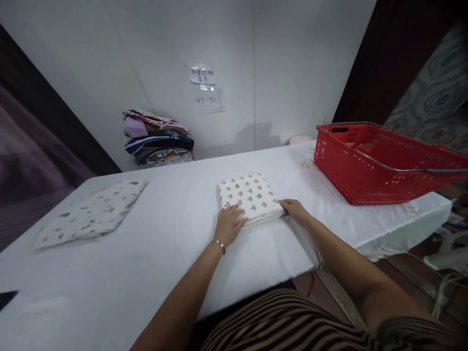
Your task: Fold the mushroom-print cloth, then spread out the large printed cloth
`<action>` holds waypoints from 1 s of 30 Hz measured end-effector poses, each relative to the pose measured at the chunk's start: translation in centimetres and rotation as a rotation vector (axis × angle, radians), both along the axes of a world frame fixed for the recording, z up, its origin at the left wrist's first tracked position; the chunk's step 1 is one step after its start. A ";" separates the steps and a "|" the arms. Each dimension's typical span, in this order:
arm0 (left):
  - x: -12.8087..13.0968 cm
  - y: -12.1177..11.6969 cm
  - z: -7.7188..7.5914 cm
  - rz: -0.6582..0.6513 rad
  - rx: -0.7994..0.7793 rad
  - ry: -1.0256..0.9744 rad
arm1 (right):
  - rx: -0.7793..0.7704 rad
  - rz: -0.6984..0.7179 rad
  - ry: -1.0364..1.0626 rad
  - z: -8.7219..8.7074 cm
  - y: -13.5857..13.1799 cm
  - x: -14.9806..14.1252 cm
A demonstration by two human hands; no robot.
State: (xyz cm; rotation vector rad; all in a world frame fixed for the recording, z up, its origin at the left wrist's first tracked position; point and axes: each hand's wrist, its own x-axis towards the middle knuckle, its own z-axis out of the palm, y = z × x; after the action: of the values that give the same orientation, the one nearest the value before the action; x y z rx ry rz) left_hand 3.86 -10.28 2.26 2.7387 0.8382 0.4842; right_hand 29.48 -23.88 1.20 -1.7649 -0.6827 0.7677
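Observation:
In front of me lies a folded white cloth point(252, 191) with a pattern of grey mushrooms and a few green and red ones. Its layers show along the near edge. My left hand point(228, 224), with a bracelet at the wrist, rests on the cloth's near left corner, fingers spread. At the right corner, my right hand point(295, 210) has its fingers on the edge and seems to pinch it; the thumb is partly hidden. Further left, a second white cloth point(93, 212) with small dark and grey prints lies flat and loosely folded.
A white-covered table point(164, 219) spans the view. The red plastic basket point(334, 168) with metal handles stands at its right end. A stack of folded clothes point(159, 139) sits beyond the far edge, against the wall. Handwritten paper notes point(202, 74) hang above.

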 end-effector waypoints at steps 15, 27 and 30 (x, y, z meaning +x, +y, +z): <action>-2.5 -2.3 -2.2 -0.023 0.091 0.017 | -0.139 0.062 -0.060 1.5 0.1 -0.6; -5.2 -0.8 -0.8 0.079 0.076 0.122 | -0.227 0.199 -0.088 1.1 -1.4 -4.3; -6.4 -1.0 -1.0 0.099 0.062 0.096 | -0.251 0.191 -0.342 0.6 -2.9 -5.3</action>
State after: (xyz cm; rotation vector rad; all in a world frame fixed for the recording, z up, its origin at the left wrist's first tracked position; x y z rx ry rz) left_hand -2.52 -11.26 1.29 2.8059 1.0025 0.4067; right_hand 24.15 -26.74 1.78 -2.1080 -1.0316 0.7085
